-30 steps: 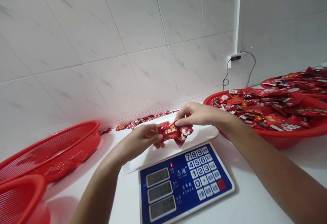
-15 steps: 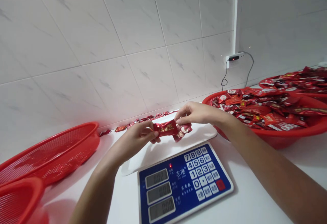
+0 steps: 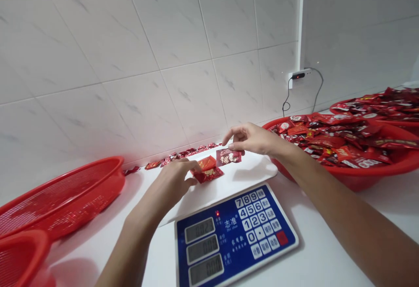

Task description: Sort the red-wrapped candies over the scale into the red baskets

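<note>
White scale tray: packets at left fingers, dark packet under right fingers.

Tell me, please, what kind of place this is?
Probably a small packing or weighing station: an electronic scale stands on a white counter by a tiled wall, beside red baskets heaped with wrapped candies.

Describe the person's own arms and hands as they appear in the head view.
Both forearms are bare, with no sleeves in view. The left hand and right hand wear no gloves, and no rings, watch or bracelets show. Fingernails look short and unpainted. No markings are visible on either arm.
</note>
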A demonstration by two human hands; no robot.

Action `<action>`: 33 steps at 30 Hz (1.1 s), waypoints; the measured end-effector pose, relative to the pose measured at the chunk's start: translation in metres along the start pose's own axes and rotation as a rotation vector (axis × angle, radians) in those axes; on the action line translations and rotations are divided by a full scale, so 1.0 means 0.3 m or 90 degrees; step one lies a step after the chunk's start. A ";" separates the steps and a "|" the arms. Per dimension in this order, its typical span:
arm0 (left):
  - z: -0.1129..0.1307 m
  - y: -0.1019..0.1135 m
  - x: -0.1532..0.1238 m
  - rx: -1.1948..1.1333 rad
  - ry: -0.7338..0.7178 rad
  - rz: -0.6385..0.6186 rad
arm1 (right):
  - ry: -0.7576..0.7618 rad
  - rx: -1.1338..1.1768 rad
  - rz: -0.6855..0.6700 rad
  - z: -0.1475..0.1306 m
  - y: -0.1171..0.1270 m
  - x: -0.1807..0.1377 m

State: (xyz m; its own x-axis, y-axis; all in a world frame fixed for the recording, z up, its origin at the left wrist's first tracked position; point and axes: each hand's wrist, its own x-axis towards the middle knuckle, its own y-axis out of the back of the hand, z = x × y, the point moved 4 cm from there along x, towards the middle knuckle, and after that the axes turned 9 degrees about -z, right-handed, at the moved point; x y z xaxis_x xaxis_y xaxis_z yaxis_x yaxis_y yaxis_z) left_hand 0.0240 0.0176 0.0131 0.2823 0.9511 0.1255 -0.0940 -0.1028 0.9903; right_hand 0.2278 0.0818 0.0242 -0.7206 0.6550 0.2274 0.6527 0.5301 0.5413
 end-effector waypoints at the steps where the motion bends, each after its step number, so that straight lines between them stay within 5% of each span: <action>1: 0.001 0.007 -0.004 -0.015 0.004 0.022 | -0.003 0.021 0.004 -0.005 -0.004 -0.001; 7: 0.118 0.091 -0.050 -0.186 -0.107 0.166 | -0.022 0.299 -0.060 -0.020 -0.064 0.010; 10: 0.149 0.118 -0.061 -0.177 -0.068 0.226 | -0.030 0.354 -0.090 -0.008 -0.089 0.022; 18: 0.121 0.070 -0.029 -0.538 -0.077 0.048 | 0.118 0.125 -0.224 -0.072 -0.096 -0.011; 23: 0.108 0.064 -0.027 -0.532 -0.035 0.057 | 0.087 0.031 -0.168 -0.063 -0.083 -0.009; 29: 0.104 0.051 -0.026 -0.457 -0.017 0.029 | -0.010 -0.056 -0.230 -0.027 -0.120 0.002; 33: 0.077 0.038 -0.019 -0.549 -0.011 0.020 | 0.031 -0.015 -0.184 -0.035 -0.130 0.014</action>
State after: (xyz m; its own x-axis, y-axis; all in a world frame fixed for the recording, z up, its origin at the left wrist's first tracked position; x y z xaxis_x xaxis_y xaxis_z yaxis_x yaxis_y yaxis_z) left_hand 0.0434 0.0044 0.0251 0.2810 0.9463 0.1595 -0.7917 0.1347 0.5958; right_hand 0.1969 0.0583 0.0125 -0.8865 0.4518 0.1002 0.4139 0.6774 0.6081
